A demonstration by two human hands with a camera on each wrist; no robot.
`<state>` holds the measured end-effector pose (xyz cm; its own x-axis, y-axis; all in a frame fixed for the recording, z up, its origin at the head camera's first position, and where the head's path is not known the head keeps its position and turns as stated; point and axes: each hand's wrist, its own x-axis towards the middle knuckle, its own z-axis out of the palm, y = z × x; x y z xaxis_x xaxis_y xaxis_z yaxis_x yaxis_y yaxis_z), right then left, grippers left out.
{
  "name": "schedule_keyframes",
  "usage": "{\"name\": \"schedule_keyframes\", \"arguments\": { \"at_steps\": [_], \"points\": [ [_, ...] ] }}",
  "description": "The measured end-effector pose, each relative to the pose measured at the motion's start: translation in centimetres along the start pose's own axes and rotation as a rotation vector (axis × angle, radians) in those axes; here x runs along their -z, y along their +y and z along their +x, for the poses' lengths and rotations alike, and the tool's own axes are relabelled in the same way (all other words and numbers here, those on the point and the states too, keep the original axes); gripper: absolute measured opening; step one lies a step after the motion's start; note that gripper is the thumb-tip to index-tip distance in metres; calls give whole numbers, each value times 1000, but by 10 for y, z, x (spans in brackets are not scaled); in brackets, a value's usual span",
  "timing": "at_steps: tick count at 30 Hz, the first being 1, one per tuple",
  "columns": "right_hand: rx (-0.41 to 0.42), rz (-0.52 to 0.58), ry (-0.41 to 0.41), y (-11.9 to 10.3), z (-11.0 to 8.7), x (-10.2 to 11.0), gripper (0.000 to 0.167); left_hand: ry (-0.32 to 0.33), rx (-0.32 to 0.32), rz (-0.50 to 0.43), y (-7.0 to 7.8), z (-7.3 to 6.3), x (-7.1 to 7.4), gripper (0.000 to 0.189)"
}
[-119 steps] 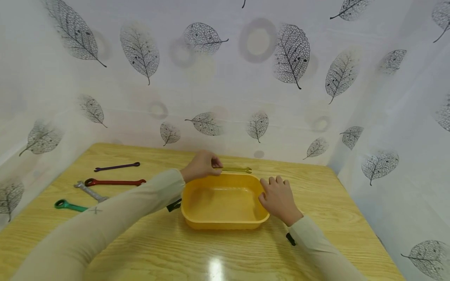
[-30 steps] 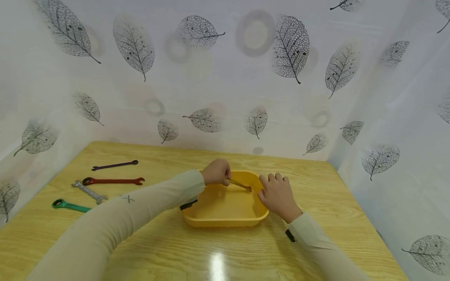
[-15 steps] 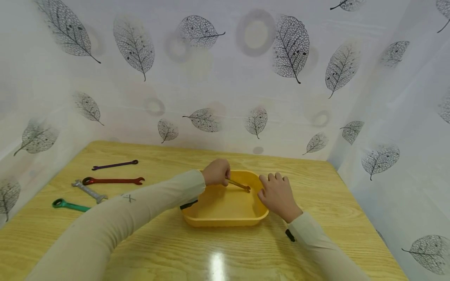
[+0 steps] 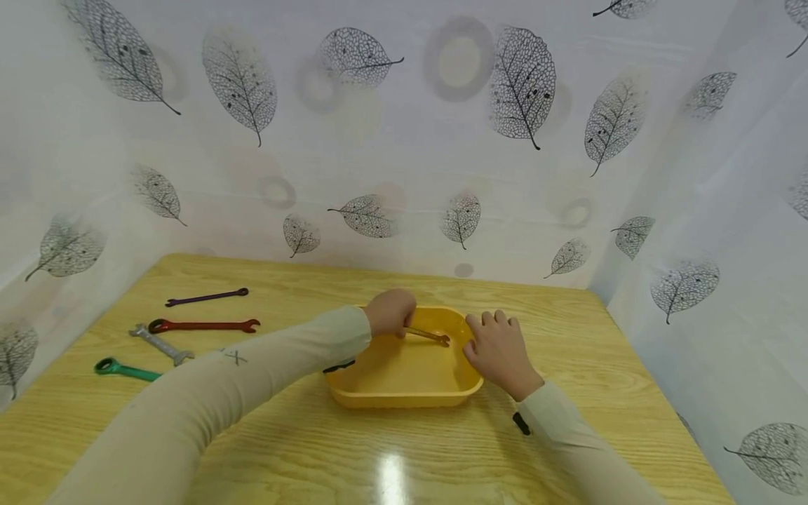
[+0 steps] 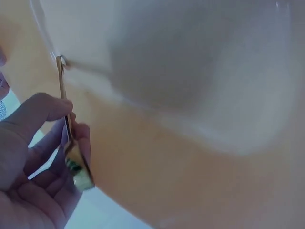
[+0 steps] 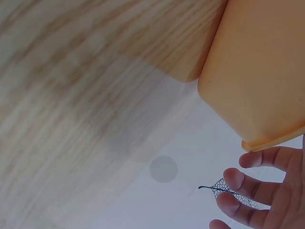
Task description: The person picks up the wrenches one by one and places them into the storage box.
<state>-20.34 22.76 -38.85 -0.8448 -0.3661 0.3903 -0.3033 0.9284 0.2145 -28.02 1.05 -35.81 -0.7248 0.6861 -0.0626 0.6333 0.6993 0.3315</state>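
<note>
My left hand (image 4: 390, 313) reaches into the yellow plastic basin (image 4: 404, 401) and pinches a small gold combination wrench (image 4: 429, 335). In the left wrist view, thumb and fingers hold the wrench (image 5: 66, 107) by its shaft, its far end near the basin's inner wall. Whether that end touches the basin, I cannot tell. My right hand (image 4: 501, 356) holds the basin's right rim, the thumb on the inner side. In the right wrist view, the other fingers (image 6: 257, 188) lie loosely bent and spread outside the rim, and the thumb is hidden.
On the left of the wooden table (image 4: 284, 435) lie a purple wrench (image 4: 207, 298), a red wrench (image 4: 205, 325), a silver open-ended wrench (image 4: 160, 344) and a green wrench (image 4: 126, 369), partly behind my left sleeve. A leaf-patterned curtain (image 4: 404, 154) surrounds the table.
Since four seconds ago, my left hand has brought the gold wrench from behind the basin to inside it. In the last half second the wrench has shifted slightly. My right hand stays on the rim.
</note>
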Motion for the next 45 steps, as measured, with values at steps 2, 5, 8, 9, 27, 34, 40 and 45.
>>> {"name": "schedule_keyframes", "arguments": {
  "at_steps": [2, 5, 8, 9, 27, 34, 40, 45],
  "points": [
    [3, -3, 2, 0, 0, 0, 14, -9, -14, 43, 0, 1, 0, 45],
    [7, -6, 6, 0, 0, 0, 14, -26, -26, 98, 1, 2, 0, 34],
    [9, -6, 11, 0, 0, 0, 14, -39, -34, 143, 2, 3, 1, 26],
    [9, -5, 12, 0, 0, 0, 14, -43, -34, 152, 2, 4, 1, 25],
    [1, 13, 10, 2, 0, -3, 16, -139, -66, 216, -2, 15, -14, 22],
    [3, 14, 5, 2, 0, -3, 16, -130, -82, 287, 1, 15, -17, 15],
    [3, 13, 8, 2, 1, -3, 15, -131, -91, 315, 0, 16, -20, 17],
    [2, 15, 5, 2, 1, -3, 14, -140, -85, 328, -2, 17, -24, 16]
  ]
}}
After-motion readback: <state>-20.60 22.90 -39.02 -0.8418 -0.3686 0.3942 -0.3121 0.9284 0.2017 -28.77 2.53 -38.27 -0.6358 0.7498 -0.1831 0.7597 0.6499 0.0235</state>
